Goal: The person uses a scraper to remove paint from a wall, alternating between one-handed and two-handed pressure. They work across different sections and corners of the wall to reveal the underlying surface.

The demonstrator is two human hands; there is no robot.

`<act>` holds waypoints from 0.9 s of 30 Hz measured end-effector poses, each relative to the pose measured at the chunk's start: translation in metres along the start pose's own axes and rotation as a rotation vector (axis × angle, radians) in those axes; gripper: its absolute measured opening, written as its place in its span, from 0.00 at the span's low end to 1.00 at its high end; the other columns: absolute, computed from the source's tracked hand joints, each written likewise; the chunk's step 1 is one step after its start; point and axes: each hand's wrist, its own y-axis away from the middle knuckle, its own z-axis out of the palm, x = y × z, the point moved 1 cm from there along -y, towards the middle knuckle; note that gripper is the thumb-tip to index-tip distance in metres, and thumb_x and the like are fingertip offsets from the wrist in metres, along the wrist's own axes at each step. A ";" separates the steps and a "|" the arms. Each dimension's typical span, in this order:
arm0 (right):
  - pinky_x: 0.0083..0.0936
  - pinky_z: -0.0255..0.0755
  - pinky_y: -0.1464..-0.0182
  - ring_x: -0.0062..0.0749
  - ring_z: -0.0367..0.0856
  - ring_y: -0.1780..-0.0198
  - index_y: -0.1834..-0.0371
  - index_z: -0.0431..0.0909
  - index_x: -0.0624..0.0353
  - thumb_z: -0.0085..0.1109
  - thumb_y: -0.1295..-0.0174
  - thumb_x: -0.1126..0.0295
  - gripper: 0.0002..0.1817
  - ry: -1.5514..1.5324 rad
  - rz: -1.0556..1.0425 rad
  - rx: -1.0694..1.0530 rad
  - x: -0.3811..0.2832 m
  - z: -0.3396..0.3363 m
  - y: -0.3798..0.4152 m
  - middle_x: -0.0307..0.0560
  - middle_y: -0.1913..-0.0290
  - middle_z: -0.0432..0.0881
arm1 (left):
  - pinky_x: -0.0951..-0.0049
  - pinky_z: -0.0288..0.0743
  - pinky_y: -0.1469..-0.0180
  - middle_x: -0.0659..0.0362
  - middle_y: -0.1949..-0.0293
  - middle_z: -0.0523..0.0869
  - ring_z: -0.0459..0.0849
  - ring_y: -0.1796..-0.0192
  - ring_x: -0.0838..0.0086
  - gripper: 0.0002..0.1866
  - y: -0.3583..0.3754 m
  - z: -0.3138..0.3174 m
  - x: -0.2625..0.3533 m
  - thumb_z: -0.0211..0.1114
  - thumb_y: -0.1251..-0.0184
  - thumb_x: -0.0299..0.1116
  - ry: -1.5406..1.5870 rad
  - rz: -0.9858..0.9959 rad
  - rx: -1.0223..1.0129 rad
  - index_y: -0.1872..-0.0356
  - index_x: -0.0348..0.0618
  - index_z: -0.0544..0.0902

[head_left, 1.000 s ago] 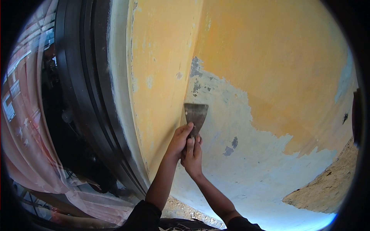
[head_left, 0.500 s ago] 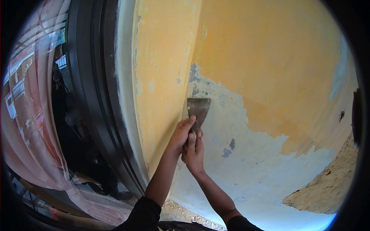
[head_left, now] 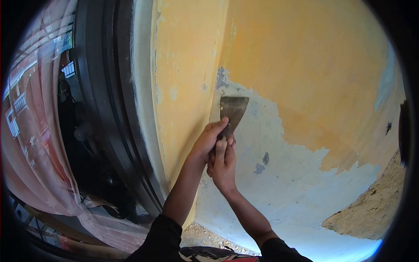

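Observation:
A metal scraper (head_left: pixel 233 111) with a wide, flat, worn blade is pressed flat against a wall. Both hands hold its handle together: my left hand (head_left: pixel 207 139) wraps it from the left, and my right hand (head_left: pixel 223 164) grips just below, index finger stretched up along the handle. The blade's top edge sits at the inner corner of the wall, where the orange paint (head_left: pixel 305 65) meets the scraped pale blue-white patch (head_left: pixel 279 174). A small grey bare spot (head_left: pixel 221 77) lies just above the blade.
A dark window frame (head_left: pixel 109 109) runs along the left, with pink curtain reflections in the glass (head_left: pixel 30 131). A rough patch of exposed plaster (head_left: pixel 371 209) shows at the lower right. Small grey chips (head_left: pixel 262 163) mark the scraped area.
Both hands have pushed the scraper upward along the wall corner, so the blade now sits closer to the grey spot and the orange paint edge.

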 end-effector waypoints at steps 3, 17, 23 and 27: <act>0.19 0.59 0.84 0.15 0.62 0.82 0.68 0.63 0.60 0.41 0.21 0.61 0.17 0.032 -0.032 0.033 -0.003 0.003 -0.012 0.34 0.78 0.66 | 0.68 0.77 0.68 0.59 0.82 0.78 0.81 0.75 0.65 0.23 -0.010 -0.002 0.007 0.57 0.25 0.51 0.019 -0.024 -0.047 0.68 0.38 0.77; 0.15 0.51 0.86 0.11 0.56 0.84 0.59 0.61 0.52 0.38 0.21 0.54 0.15 -0.113 -0.034 -0.050 -0.028 0.004 -0.016 0.30 0.78 0.61 | 0.68 0.78 0.70 0.57 0.79 0.80 0.82 0.74 0.67 0.22 -0.023 0.014 0.028 0.58 0.25 0.51 -0.194 -0.056 0.015 0.68 0.39 0.78; 0.14 0.48 0.85 0.12 0.56 0.84 0.54 0.62 0.50 0.38 0.21 0.54 0.13 -0.207 -0.011 -0.055 -0.043 0.009 -0.034 0.30 0.77 0.60 | 0.71 0.78 0.72 0.59 0.77 0.82 0.82 0.74 0.70 0.24 -0.027 0.031 0.057 0.58 0.26 0.54 -0.369 -0.041 0.044 0.70 0.42 0.79; 0.15 0.52 0.85 0.13 0.57 0.84 0.58 0.62 0.51 0.38 0.20 0.55 0.13 -0.137 -0.039 -0.046 -0.045 0.007 -0.018 0.30 0.77 0.60 | 0.72 0.78 0.71 0.58 0.77 0.82 0.82 0.73 0.71 0.23 -0.028 0.022 0.039 0.57 0.26 0.54 -0.303 -0.079 0.012 0.68 0.41 0.78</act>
